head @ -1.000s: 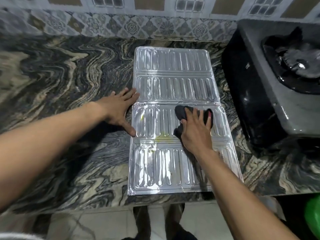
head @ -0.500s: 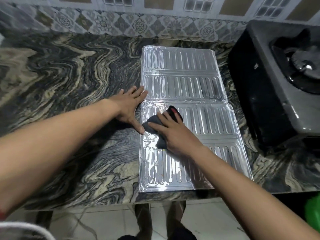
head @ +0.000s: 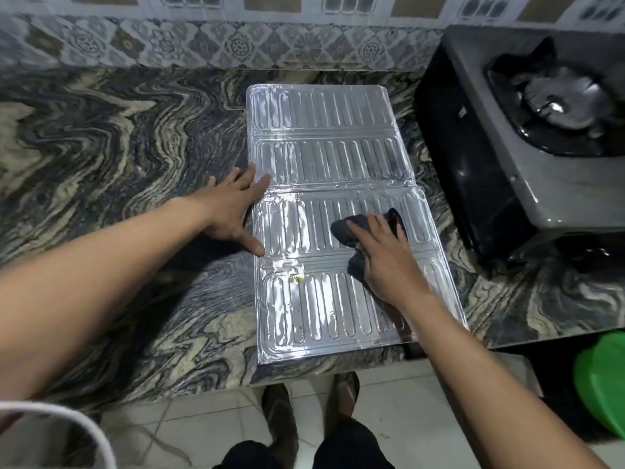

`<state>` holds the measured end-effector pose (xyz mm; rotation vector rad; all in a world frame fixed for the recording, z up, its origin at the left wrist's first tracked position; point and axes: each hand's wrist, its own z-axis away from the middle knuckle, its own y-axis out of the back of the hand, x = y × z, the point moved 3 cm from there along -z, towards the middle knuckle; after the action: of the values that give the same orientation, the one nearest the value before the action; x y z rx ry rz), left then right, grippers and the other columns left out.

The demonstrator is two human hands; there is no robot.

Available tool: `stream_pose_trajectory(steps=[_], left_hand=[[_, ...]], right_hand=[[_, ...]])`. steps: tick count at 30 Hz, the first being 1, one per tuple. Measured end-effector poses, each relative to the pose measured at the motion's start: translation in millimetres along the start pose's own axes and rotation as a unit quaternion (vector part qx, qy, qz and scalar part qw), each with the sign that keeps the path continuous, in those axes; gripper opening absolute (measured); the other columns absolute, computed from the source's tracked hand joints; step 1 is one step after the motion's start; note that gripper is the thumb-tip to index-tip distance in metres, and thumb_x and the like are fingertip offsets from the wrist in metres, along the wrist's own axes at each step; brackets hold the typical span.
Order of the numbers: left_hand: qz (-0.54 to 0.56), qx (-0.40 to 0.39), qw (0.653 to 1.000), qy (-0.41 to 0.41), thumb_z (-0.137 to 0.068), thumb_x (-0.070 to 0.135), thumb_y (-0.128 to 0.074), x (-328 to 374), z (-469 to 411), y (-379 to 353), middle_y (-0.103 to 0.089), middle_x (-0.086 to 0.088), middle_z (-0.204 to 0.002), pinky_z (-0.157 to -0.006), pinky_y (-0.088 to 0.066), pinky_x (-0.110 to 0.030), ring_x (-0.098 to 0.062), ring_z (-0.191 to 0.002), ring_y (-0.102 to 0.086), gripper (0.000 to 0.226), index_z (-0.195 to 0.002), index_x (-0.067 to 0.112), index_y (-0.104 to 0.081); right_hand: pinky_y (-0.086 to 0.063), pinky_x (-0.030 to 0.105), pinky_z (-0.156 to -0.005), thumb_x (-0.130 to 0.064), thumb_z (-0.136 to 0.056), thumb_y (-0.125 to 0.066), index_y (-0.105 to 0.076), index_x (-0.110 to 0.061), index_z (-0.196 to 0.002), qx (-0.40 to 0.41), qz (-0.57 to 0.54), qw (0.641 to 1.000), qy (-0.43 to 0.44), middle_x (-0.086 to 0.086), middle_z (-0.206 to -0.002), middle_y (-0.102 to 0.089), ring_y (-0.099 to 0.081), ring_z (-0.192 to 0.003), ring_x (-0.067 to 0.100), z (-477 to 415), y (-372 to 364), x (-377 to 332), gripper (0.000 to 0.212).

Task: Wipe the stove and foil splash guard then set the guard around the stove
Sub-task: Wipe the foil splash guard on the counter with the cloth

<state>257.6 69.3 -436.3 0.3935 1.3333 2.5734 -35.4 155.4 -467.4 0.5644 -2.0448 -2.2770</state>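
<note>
Head view: marbled counter point(head: 118, 170) — foil guard point(head: 321, 137) flat; left hand point(head: 233, 211) splayed, right hand point(head: 385, 262) pressing cloth point(head: 355, 228).

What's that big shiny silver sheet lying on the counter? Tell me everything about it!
The shiny silver foil splash guard lies flat and unfolded on the swirly dark marble counter, beside the grey gas stove. It has ribbed panels joined by creases, with small yellowish and reddish specks near the front. The left hand presses its left edge, while the right hand holds a dark cloth against it.
</note>
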Motion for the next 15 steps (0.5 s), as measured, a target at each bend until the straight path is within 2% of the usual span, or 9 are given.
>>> stream_pose_trajectory(steps=[2, 3, 7, 10, 15], left_hand=[[-0.011, 0.013, 1.0, -0.026, -0.061, 0.083, -0.066, 9.4, 9.1, -2.9, 0.029, 0.001, -0.162, -0.119, 0.002, -0.058, -0.026, -0.152, 0.018, 0.13, -0.151, 0.044, 0.019], [-0.013, 0.009, 0.999, -0.033, -0.062, 0.085, -0.064, 13.5, 13.9, -5.4, 0.028, 0.001, -0.162, -0.12, 0.001, -0.058, -0.025, -0.152, 0.017, 0.126, -0.15, 0.047, 0.018], [-0.061, -0.036, 0.997, -0.022, -0.036, 0.097, -0.061, 19.2, 24.2, -22.7, 0.037, 0.003, -0.157, -0.118, 0.003, -0.062, -0.026, -0.151, 0.022, 0.147, -0.148, 0.052, 0.023], [-0.058, -0.026, 0.998, -0.021, -0.032, 0.098, -0.061, 16.3, 22.8, -27.6, 0.039, 0.004, -0.156, -0.118, 0.004, -0.061, -0.026, -0.15, 0.025, 0.15, -0.145, 0.054, 0.027], [-0.056, -0.025, 0.998, -0.017, -0.028, 0.1, -0.059, 17.1, 22.6, -28.4, 0.038, 0.005, -0.157, -0.119, 0.002, -0.062, -0.025, -0.15, 0.025, 0.152, -0.144, 0.056, 0.027]], right_hand=[[0.01, 0.043, -0.121, -0.023, -0.1, -0.044, -0.02, -0.026, -0.156, 0.006, 0.015, 1.0, -0.005, 0.011, -0.165, -0.01, 0.001, -0.152, 0.023, -1.2, -1.3, -3.2, 0.061], [0.01, 0.044, -0.121, -0.025, -0.1, -0.045, -0.02, -0.024, -0.156, 0.005, 0.019, 1.0, -0.008, 0.012, -0.164, -0.011, 0.0, -0.152, 0.024, -1.5, -0.7, -4.6, 0.062], [0.004, 0.046, -0.122, -0.028, -0.102, -0.04, -0.023, -0.02, -0.154, 0.0, 0.006, 1.0, -0.012, 0.015, -0.163, -0.014, -0.004, -0.152, 0.026, -3.8, 3.0, -4.8, 0.055], [0.004, 0.045, -0.121, -0.03, -0.106, -0.031, -0.023, -0.024, -0.154, -0.012, 0.003, 1.0, -0.022, 0.013, -0.164, -0.008, -0.001, -0.152, 0.029, -6.4, 5.0, 6.5, 0.049], [-0.002, 0.05, -0.12, -0.033, -0.107, -0.022, -0.017, -0.03, -0.156, -0.011, 0.013, 0.991, -0.129, 0.01, -0.165, -0.005, 0.004, -0.152, 0.028, 10.7, 15.0, 42.7, 0.049]])
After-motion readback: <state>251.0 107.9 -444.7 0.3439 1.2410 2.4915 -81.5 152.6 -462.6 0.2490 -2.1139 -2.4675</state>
